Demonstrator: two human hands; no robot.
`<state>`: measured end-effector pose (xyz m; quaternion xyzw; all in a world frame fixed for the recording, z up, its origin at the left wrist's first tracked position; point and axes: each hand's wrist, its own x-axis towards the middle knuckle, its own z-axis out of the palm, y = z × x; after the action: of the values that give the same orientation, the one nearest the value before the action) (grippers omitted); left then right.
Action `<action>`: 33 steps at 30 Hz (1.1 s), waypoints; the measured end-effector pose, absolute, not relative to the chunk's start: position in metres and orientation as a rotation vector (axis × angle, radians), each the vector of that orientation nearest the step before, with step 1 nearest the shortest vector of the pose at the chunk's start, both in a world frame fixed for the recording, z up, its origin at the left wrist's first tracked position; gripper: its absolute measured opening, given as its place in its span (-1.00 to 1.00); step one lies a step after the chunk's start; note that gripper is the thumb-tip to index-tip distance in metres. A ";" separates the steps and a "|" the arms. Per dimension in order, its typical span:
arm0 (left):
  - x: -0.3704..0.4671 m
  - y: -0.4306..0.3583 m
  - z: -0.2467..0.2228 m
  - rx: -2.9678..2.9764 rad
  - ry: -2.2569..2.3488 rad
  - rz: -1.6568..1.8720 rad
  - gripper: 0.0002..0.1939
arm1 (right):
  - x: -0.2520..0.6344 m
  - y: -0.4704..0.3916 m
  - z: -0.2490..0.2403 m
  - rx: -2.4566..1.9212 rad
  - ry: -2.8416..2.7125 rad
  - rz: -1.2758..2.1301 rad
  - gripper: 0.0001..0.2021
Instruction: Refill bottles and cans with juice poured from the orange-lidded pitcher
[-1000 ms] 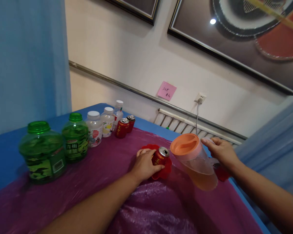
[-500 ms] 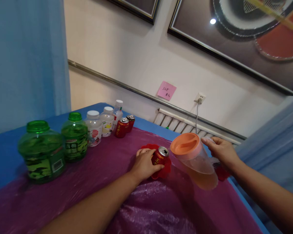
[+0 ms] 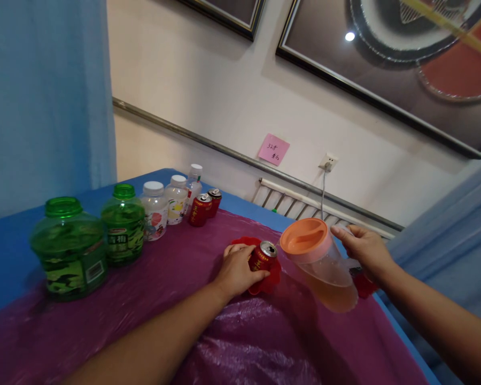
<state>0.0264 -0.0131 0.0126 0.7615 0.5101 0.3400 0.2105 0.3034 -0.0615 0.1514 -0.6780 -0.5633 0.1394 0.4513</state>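
My left hand (image 3: 239, 269) is wrapped round a red can (image 3: 263, 257) that stands upright on a red scalloped dish (image 3: 273, 278). The can's top shows an opening. In my right hand (image 3: 363, 247) is the handle of a clear pitcher (image 3: 328, 278) with an orange lid (image 3: 304, 239). The pitcher is tilted to the left, its lid close to the can's top, with light brown liquid inside. Another red object (image 3: 364, 284) lies partly hidden behind the pitcher and my right hand.
Two green jars (image 3: 70, 251) (image 3: 124, 227), two white-capped bottles (image 3: 155, 211) (image 3: 176, 200), a slimmer bottle (image 3: 194, 184) and two red cans (image 3: 200, 210) (image 3: 214, 203) line the left side. A purple sheet (image 3: 176, 267) covers the blue table (image 3: 8, 240). A radiator (image 3: 288, 203) is behind.
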 end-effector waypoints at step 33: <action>0.026 -0.014 0.013 2.109 1.404 0.946 -0.33 | 0.306 -0.063 0.152 -1.620 -1.422 0.364 -0.40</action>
<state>0.0260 -0.0140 0.0126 0.7612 0.5070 0.3414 0.2168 0.3058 -0.0631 0.1520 -0.6582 -0.5776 0.1479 0.4596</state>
